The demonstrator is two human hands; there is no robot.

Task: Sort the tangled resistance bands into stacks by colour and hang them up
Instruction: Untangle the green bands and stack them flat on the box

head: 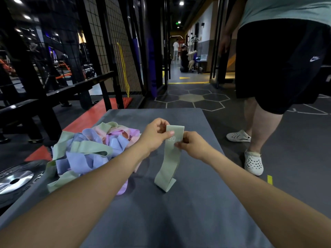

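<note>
**gymrat:** Both forearms reach out over the grey mat (179,212). What are the hands doing?

**bandsorter:** Left hand (155,134) and right hand (190,144) both pinch the green band (170,158) near its top — its lower fold rests on the mat. Tangled pile (89,151) sits just left of the left arm.

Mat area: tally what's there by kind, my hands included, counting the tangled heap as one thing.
Hands: 2, left hand and right hand
Green band, pinched by both hands: 1
Tangled heap of bands: 1
Weight plate: 1
Total: 5
</note>
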